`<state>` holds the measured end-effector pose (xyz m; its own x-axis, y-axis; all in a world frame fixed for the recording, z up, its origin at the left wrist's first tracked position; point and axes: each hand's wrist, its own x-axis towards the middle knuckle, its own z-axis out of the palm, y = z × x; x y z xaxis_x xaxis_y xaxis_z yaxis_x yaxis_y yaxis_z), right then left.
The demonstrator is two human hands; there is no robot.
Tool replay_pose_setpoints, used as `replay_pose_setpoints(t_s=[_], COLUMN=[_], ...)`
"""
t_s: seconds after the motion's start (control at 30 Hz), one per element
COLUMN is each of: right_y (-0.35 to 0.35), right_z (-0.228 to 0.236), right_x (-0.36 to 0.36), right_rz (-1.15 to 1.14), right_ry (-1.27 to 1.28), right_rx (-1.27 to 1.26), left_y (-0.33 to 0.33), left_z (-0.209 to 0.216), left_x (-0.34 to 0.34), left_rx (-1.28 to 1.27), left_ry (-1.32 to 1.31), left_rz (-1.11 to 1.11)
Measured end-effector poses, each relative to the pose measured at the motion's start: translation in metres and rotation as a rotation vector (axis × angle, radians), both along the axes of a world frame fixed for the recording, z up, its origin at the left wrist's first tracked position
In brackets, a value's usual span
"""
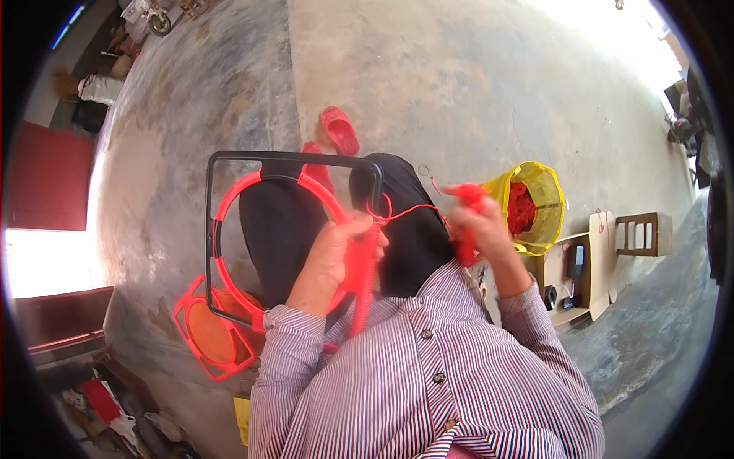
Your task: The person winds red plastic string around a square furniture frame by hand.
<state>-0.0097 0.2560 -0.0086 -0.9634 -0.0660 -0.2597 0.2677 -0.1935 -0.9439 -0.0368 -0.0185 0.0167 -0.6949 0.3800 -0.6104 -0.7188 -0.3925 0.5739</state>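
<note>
A black rectangular frame [294,157] with rounded corners rests across my lap, and a ring wrapped in red cord [226,200] sits inside it. Its right side is wrapped in tight red coils. My left hand [342,252] is closed around that right side, the thumb pressing near the upper end of the coils. From there a thin red strand [411,210] makes a small loop and runs right toward my right hand [482,226]. That hand, smeared by motion, grips a bundle of red cord [468,249] just left of a yellow basket.
The yellow basket [560,200] holds more red cord [521,209]. A pale open box [600,264] with small dark items and a wooden stool [646,233] stand to the right. An orange-centred red frame [218,329] lies left of my legs. Red shoes [339,131] are ahead.
</note>
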Motion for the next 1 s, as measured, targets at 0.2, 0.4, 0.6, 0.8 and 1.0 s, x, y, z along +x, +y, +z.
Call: replay_pose_setpoints(t_s=[0.2, 0.4, 0.6, 0.8, 1.0], right_y=[-0.040, -0.012, -0.056, -0.031, -0.027], right_z=[0.014, -0.004, 0.018, 0.007, -0.009], right_x=[-0.005, 0.028, -0.001, 0.003, 0.024], right_rz=[0.363, 0.337, 0.293, 0.263, 0.211], right_ry=[0.047, 0.097, 0.005, -0.089, -0.054], right_rx=[0.235, 0.165, 0.151, 0.187, 0.111], left_y=[-0.010, -0.012, -0.006, 0.002, -0.007], left_z=[0.001, 0.003, 0.000, 0.011, -0.008], left_x=[0.004, 0.001, 0.003, 0.000, 0.001], left_rx=[0.016, 0.054, 0.032, 0.047, 0.083], left_ry=[-0.031, 0.014, 0.003, -0.003, -0.030], left_rz=[0.048, 0.038, 0.021, 0.034, 0.035])
